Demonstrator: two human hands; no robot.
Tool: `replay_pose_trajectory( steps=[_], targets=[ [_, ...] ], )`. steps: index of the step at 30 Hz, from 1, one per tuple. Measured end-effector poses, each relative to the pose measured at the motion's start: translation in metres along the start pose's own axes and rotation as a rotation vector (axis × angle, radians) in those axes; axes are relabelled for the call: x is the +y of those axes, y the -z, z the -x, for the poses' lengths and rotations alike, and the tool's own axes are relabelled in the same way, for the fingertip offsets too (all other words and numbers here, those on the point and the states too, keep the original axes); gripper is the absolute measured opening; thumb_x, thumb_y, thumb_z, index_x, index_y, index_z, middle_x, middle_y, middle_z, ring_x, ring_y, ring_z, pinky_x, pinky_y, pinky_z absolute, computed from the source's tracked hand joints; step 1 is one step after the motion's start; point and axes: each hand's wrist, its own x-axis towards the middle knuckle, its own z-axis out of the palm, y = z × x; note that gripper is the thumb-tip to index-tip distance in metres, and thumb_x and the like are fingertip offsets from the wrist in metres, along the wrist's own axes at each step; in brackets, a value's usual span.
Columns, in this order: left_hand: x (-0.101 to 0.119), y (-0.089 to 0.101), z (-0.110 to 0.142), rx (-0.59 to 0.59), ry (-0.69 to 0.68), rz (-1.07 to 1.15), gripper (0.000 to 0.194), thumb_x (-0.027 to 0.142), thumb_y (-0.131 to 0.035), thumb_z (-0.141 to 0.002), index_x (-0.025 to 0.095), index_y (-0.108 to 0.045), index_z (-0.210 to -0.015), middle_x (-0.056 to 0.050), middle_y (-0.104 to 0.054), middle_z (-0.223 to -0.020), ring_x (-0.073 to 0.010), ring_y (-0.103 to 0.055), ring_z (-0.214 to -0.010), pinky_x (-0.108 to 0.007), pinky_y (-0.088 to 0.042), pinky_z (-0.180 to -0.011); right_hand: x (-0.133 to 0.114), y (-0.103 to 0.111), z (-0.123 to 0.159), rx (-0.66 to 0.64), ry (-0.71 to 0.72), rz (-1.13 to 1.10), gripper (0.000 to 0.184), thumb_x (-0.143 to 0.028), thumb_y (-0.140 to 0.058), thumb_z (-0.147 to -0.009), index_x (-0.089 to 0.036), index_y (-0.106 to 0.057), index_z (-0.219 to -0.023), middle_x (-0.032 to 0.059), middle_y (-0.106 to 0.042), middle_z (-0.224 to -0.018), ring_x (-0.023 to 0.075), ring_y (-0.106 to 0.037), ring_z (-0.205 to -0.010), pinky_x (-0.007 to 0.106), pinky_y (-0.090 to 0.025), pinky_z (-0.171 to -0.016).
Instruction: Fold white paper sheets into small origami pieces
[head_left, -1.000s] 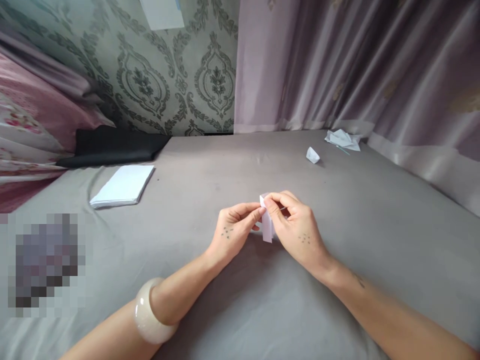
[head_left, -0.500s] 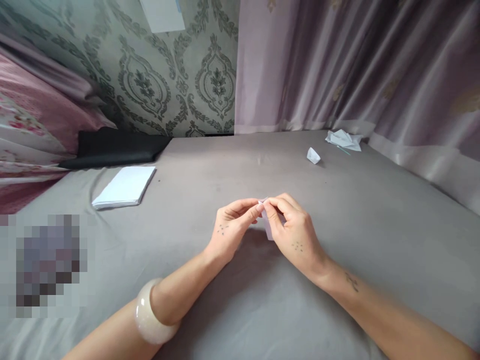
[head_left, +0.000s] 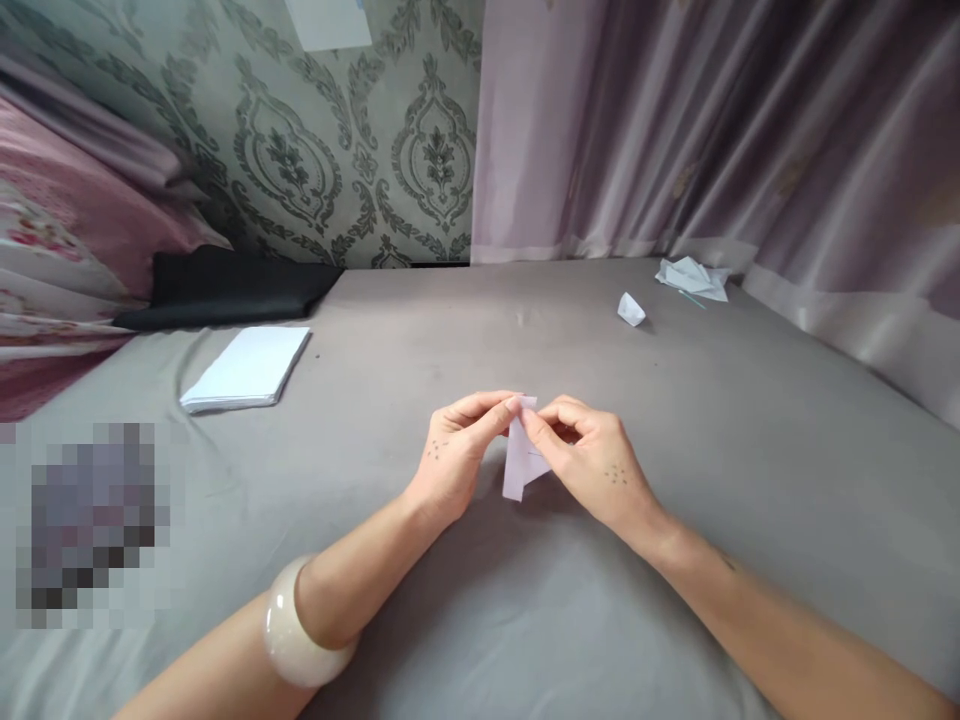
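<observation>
Between my two hands is a small folded piece of pale lilac paper (head_left: pixel 516 465), held a little above the grey sheet. My left hand (head_left: pixel 466 440) pinches its upper left edge between thumb and fingers. On the other side, my right hand (head_left: pixel 592 445) grips the paper with thumb and bent fingers, hiding part of it. A flat strip of the paper hangs down toward me, and a pointed flap shows behind it at the right. A pale bangle (head_left: pixel 304 630) circles my left forearm.
A stack of white paper (head_left: pixel 247 368) lies at the left, before a black folded item (head_left: pixel 232 290). Far right are a small folded white paper piece (head_left: pixel 631 310) and a pile of folded papers (head_left: pixel 691 276) beside a thin greenish stick. Curtains (head_left: pixel 585 130) hang behind.
The lilac paper has turned so that more of its strip and a flap face me. My right hand has tilted and its thumb now lies lower along the paper.
</observation>
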Motion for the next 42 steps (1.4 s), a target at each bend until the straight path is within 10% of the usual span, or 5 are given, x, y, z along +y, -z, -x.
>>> replay_pose_trajectory(
  steps=[12,30,42],
  targets=[
    [0.0,-0.002,-0.002,0.004,0.057,0.115,0.015,0.028,-0.076,-0.072,0.02,-0.075,-0.085,-0.002,-0.068,-0.084,-0.0105,-0.058,-0.074,-0.024,-0.047,-0.069,0.005,0.001,-0.004,-0.124,-0.225,-0.44,0.027,-0.042,-0.069,-0.078,-0.02,-0.072,-0.094,0.0042,-0.073,-0.084,0.0179,-0.068,-0.078,0.034,-0.054,-0.075],
    [-0.003,0.005,-0.005,0.02,0.089,0.041,0.01,0.024,-0.071,-0.071,0.016,-0.067,-0.066,0.001,-0.058,-0.064,-0.0088,-0.051,-0.063,-0.025,-0.043,-0.067,0.009,-0.005,-0.003,0.041,-0.01,-0.157,0.015,-0.033,-0.068,-0.078,-0.021,-0.072,-0.087,0.0013,-0.071,-0.08,0.0148,-0.065,-0.069,0.03,-0.055,-0.065],
    [-0.002,0.01,-0.005,0.036,0.101,-0.003,0.01,0.02,-0.068,-0.07,0.015,-0.065,-0.062,0.001,-0.056,-0.062,-0.0089,-0.049,-0.061,-0.024,-0.04,-0.063,0.015,-0.007,0.003,0.111,0.457,0.367,0.022,-0.02,-0.051,-0.09,-0.027,-0.071,-0.094,0.0033,-0.067,-0.085,0.0174,-0.06,-0.078,0.034,-0.05,-0.075]
  ],
)
